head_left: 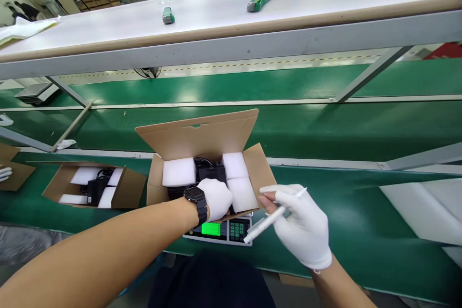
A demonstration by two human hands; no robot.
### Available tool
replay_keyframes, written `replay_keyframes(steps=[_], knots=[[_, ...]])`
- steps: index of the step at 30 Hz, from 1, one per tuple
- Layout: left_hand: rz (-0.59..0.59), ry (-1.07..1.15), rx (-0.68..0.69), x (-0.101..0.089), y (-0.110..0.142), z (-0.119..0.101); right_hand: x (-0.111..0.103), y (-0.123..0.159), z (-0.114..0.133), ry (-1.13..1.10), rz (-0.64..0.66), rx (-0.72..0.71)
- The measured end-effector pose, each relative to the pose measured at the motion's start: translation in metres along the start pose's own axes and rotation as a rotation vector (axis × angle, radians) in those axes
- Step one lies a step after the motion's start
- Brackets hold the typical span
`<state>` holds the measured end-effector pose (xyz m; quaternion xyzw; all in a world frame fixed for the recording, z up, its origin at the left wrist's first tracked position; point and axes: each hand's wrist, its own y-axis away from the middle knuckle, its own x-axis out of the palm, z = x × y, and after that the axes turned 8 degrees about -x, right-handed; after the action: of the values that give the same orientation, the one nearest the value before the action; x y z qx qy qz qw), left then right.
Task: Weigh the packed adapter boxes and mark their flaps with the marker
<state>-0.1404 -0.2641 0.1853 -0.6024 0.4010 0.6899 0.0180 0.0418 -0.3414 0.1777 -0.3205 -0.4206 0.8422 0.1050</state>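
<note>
An open cardboard box (197, 134) stands on a digital weighing scale (220, 231), its lid flap raised at the back. White foam blocks (179, 172) pack its corners around a black power adapter (211, 172). My left hand (215, 199), in a white glove, reaches over the box's front edge and rests on the dark contents, with its fingers hidden. A black wristwatch (197, 203) sits on that wrist. My right hand (299, 224), also gloved, grips a white pen (265, 221) just in front of the box's right corner.
A second open box (65, 185) with foam and a black adapter sits on the green conveyor belt (325, 130) to the left. Another person's gloved hand (5, 173) shows at the far left. Above stands a white bench (144, 24) holding a green utility knife (262, 0).
</note>
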Motion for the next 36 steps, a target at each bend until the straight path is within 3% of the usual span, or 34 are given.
replay_keyframes(steps=[4,8,10,14,19,24,27,30,32,34,36], knots=[[0.001,0.109,-0.037,-0.013,0.013,0.016,0.003,0.001,-0.002,-0.011,-0.013,-0.007],[-0.394,0.005,-0.104,-0.022,0.036,0.036,0.004,0.003,-0.003,-0.009,-0.026,-0.008],[-0.482,-0.115,-0.134,-0.020,0.040,0.042,0.004,0.002,-0.002,0.005,-0.034,-0.012],[-0.453,-0.135,-0.109,-0.015,0.031,0.050,0.003,-0.003,-0.001,0.022,-0.038,-0.032],[-0.353,-0.148,-0.100,-0.028,0.016,0.055,0.001,-0.006,-0.002,0.020,-0.013,-0.038],[-0.321,-0.134,-0.100,-0.040,0.033,0.042,-0.012,0.004,0.001,-0.076,-0.062,0.081],[-0.535,0.031,-0.048,-0.048,0.067,0.036,-0.024,0.020,-0.004,-0.103,-0.202,0.237],[-0.954,0.115,-0.050,-0.064,0.102,0.042,-0.031,0.042,-0.023,-0.123,-0.351,0.418],[-1.187,0.068,-0.125,-0.079,0.115,0.054,-0.031,0.058,-0.038,-0.087,-0.357,0.614],[-1.290,-0.013,-0.190,-0.095,0.118,0.069,-0.029,0.074,-0.051,-0.070,-0.312,0.829],[-1.320,-0.064,-0.206,-0.108,0.112,0.082,-0.026,0.084,-0.056,-0.099,-0.292,0.969]])
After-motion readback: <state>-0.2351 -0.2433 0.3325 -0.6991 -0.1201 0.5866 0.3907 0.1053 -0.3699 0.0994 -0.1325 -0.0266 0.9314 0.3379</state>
